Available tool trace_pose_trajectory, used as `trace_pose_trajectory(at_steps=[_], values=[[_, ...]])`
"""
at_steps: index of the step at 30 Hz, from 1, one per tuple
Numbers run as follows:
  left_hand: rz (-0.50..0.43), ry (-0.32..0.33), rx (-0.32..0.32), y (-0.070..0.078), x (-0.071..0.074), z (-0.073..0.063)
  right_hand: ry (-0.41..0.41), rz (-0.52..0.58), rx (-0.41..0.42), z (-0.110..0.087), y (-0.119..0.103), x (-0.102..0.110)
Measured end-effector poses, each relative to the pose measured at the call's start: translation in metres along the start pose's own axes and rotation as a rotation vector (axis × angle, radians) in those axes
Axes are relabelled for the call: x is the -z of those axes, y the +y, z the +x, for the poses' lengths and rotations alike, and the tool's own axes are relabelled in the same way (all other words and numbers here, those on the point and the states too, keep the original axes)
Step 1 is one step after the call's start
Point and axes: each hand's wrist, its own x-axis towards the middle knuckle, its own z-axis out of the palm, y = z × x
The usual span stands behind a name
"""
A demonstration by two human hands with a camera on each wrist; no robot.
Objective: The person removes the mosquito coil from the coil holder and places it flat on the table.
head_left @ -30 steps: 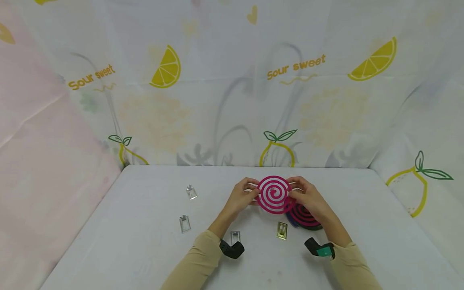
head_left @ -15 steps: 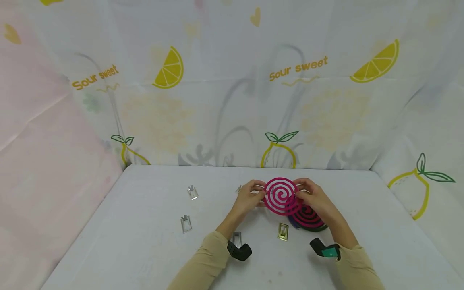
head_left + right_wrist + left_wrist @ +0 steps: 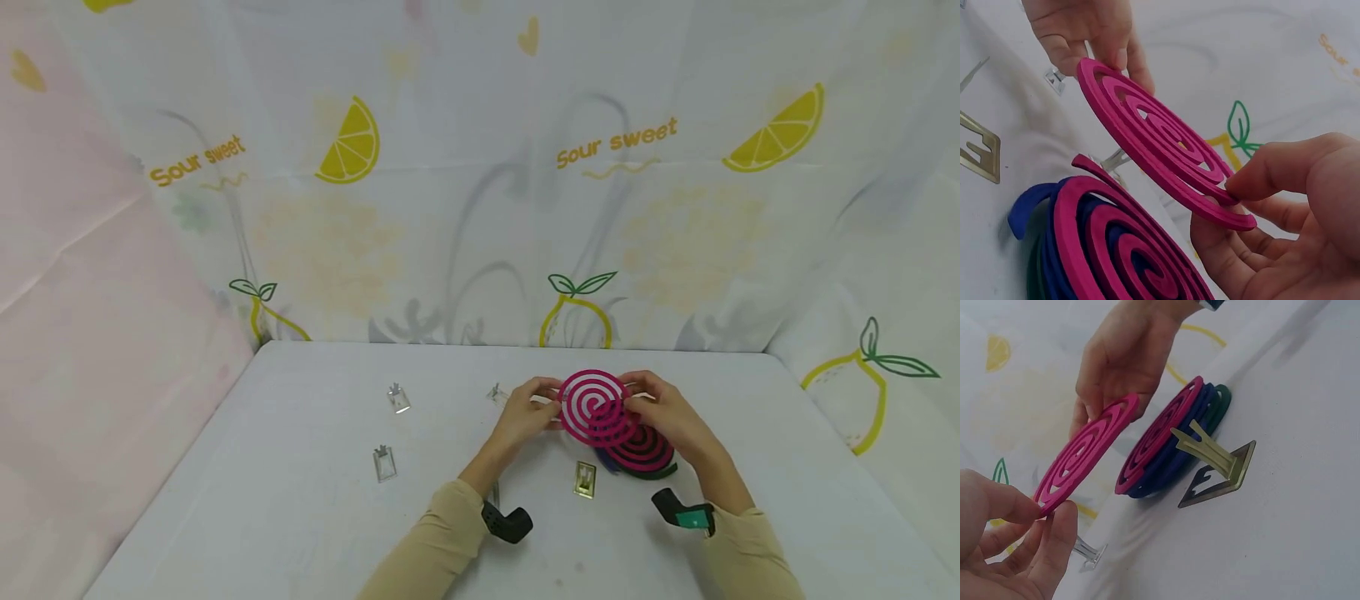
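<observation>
A pink mosquito coil (image 3: 1141,159) is held up above the table by both hands. My left hand (image 3: 528,410) pinches its left edge between thumb and fingers. Its right edge sits in the pinch of my right hand (image 3: 666,412). Just below and to the right lies a stack of coils, with a pink coil (image 3: 1067,250) on top, a blue coil (image 3: 1019,209) under it and a green coil (image 3: 1224,403) at the bottom. A gold metal coil stand (image 3: 586,480), its prongs bent up, stands in front of the stack.
Silver coil stands lie on the white table (image 3: 262,483): one stand (image 3: 399,398) at the back left, another (image 3: 385,463) nearer the front, and a third (image 3: 497,395) behind my left hand. A further one is mostly hidden by the left wrist camera (image 3: 508,523). A lemon-print cloth (image 3: 450,208) hangs behind.
Both hands have moved a little to the right with the pink coil, which now overlaps the stack more in the head view. A silver stand behind my left hand has come into view.
</observation>
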Motion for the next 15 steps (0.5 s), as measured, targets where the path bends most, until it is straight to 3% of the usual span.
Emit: trace_pose_trajectory(at_steps=[15], values=[[-0.007, -0.018, -0.027, -0.0019, -0.0092, -0.0002, -0.014, -0.018, -0.014, -0.0036, 0.0068, 0.0094]])
